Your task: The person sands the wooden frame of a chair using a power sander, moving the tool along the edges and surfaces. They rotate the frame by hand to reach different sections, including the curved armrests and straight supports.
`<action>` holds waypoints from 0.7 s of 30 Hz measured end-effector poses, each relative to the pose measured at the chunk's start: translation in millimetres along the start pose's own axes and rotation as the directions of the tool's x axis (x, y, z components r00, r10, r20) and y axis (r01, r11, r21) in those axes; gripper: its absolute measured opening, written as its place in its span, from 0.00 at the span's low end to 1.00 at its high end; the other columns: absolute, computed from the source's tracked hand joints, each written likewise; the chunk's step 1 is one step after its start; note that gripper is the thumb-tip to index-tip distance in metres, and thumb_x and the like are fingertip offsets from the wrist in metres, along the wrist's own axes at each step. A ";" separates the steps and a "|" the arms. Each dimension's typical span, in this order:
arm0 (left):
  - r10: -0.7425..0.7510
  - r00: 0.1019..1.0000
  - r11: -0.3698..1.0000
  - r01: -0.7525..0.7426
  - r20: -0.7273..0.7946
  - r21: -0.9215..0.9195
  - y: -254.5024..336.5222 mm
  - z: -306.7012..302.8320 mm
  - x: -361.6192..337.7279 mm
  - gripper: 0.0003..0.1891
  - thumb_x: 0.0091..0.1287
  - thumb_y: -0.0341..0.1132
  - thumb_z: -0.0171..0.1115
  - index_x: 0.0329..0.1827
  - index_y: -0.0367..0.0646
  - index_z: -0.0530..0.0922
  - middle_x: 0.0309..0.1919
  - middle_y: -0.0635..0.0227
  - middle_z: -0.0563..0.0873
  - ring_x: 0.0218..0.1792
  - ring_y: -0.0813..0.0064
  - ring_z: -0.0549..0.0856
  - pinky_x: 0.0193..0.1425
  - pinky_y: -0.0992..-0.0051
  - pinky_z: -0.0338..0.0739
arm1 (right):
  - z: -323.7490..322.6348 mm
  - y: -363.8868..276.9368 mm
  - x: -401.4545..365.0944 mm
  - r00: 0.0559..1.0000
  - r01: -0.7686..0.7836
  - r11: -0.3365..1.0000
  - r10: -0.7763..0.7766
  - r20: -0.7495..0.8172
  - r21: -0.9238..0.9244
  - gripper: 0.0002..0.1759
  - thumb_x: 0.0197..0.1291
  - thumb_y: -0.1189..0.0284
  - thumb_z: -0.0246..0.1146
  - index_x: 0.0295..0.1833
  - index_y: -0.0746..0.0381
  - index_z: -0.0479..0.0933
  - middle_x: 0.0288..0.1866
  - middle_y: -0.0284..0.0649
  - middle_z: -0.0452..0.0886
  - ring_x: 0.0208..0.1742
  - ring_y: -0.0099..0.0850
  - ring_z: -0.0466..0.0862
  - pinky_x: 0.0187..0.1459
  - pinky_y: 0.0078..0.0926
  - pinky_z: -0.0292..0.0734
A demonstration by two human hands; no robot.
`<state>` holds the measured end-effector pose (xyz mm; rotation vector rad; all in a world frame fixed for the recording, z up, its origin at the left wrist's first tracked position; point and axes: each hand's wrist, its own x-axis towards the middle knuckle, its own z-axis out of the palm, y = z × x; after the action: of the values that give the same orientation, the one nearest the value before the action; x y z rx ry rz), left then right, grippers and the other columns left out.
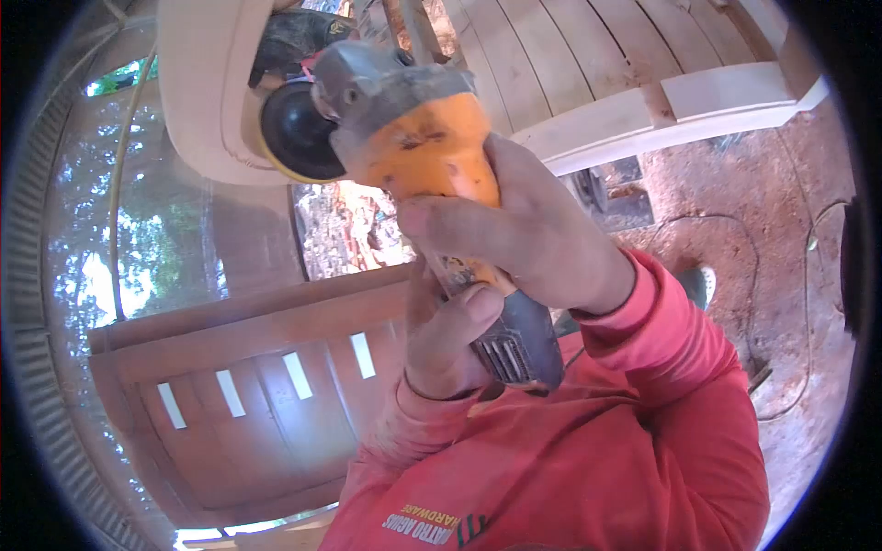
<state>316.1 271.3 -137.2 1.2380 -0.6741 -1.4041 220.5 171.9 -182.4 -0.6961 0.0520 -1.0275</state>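
Observation:
An orange and grey angle grinder (pixel 432 147) is held in both my hands, its head pointing up and left. My right hand (pixel 542 225) wraps round the orange body, thumb along its side. Lower down, my left hand (pixel 446 344) grips the rear of the tool near its dark vented end, thumb over the top. The grinder's round black disc pad (pixel 299 131), with a yellowish rim, lies right at the edge of a pale, curved wooden piece (pixel 207 101). Part of the disc is hidden behind the grinder head.
A reddish-brown wooden panel (pixel 257 422) with several narrow light slots stands at lower left. Pale slatted woodwork (pixel 551 55) fills the upper right. A cord (pixel 808 303) winds over the reddish dirt ground (pixel 689 184). Corrugated metal (pixel 32 367) lines the far left.

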 end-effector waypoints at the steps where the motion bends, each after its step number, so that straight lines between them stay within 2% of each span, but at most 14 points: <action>1: 0.025 1.000 1.000 -0.025 0.001 0.011 1.6 1.1 1.1 0.39 0.62 0.35 0.65 0.77 0.32 0.60 0.59 0.53 0.81 0.58 0.60 0.86 0.61 0.64 0.84 | 0.8 -0.2 2.7 1.000 0.019 1.000 -0.019 0.001 0.022 0.17 0.65 0.69 0.68 0.56 0.67 0.79 0.40 0.32 0.82 0.39 0.21 0.80 0.41 0.25 0.77; 2: 0.053 0.999 0.998 -0.053 0.005 0.021 3.6 1.5 2.4 0.39 0.62 0.36 0.65 0.76 0.32 0.61 0.59 0.52 0.81 0.58 0.59 0.86 0.61 0.64 0.84 | 0.6 1.8 4.7 1.000 0.018 0.999 -0.018 0.007 0.047 0.18 0.64 0.69 0.68 0.55 0.67 0.79 0.40 0.32 0.82 0.39 0.21 0.80 0.41 0.25 0.77; 5: 0.009 1.000 0.994 -0.008 -0.009 0.112 14.2 -3.1 1.8 0.40 0.60 0.38 0.66 0.75 0.31 0.63 0.59 0.51 0.81 0.58 0.58 0.87 0.60 0.62 0.84 | 0.9 11.3 10.7 1.000 0.023 0.995 -0.024 0.011 0.099 0.19 0.64 0.68 0.69 0.56 0.67 0.79 0.40 0.33 0.82 0.39 0.23 0.81 0.42 0.26 0.78; 7: 0.053 0.997 0.992 -0.045 -0.062 0.121 9.6 -4.0 2.9 0.41 0.59 0.39 0.66 0.75 0.30 0.63 0.58 0.51 0.82 0.57 0.58 0.87 0.59 0.62 0.85 | 1.9 19.3 12.0 0.999 0.038 0.994 -0.038 -0.006 0.104 0.20 0.64 0.67 0.69 0.57 0.67 0.79 0.41 0.33 0.82 0.39 0.24 0.82 0.43 0.27 0.78; 8: 0.075 0.993 0.990 -0.063 -0.089 0.124 7.2 -5.5 3.4 0.41 0.59 0.40 0.67 0.75 0.30 0.63 0.58 0.51 0.82 0.57 0.58 0.87 0.59 0.61 0.85 | 1.6 19.6 12.1 1.000 0.023 0.998 -0.022 -0.013 0.063 0.21 0.64 0.67 0.68 0.58 0.67 0.78 0.41 0.34 0.83 0.40 0.25 0.82 0.44 0.28 0.79; 13: -0.017 0.999 0.999 0.019 -0.046 0.051 3.3 -22.7 4.9 0.41 0.60 0.40 0.65 0.75 0.30 0.63 0.59 0.50 0.81 0.56 0.58 0.87 0.58 0.63 0.85 | -2.0 8.7 9.8 0.993 -0.111 0.989 0.106 -0.053 -0.099 0.24 0.63 0.69 0.67 0.62 0.68 0.77 0.45 0.37 0.84 0.45 0.28 0.83 0.49 0.31 0.79; 16: 0.014 1.000 0.996 -0.013 -0.015 0.092 3.4 -30.4 7.6 0.40 0.61 0.40 0.66 0.75 0.30 0.63 0.60 0.52 0.81 0.57 0.60 0.87 0.59 0.64 0.85 | 4.4 16.6 9.9 0.992 0.012 0.999 -0.017 -0.125 -0.037 0.21 0.66 0.71 0.69 0.60 0.69 0.76 0.42 0.33 0.82 0.40 0.20 0.81 0.41 0.23 0.78; 21: 0.041 0.999 0.984 -0.043 0.017 0.174 10.4 -21.7 6.2 0.43 0.61 0.42 0.71 0.76 0.30 0.61 0.60 0.55 0.81 0.58 0.64 0.87 0.59 0.66 0.84 | 1.2 6.1 11.9 1.000 -0.010 1.000 0.010 0.007 0.026 0.23 0.65 0.72 0.69 0.63 0.69 0.74 0.43 0.33 0.82 0.40 0.21 0.81 0.40 0.22 0.78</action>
<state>340.7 268.0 -136.1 1.3439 -0.8420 -1.3418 231.9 165.0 -181.6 -0.6745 0.0362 -1.0147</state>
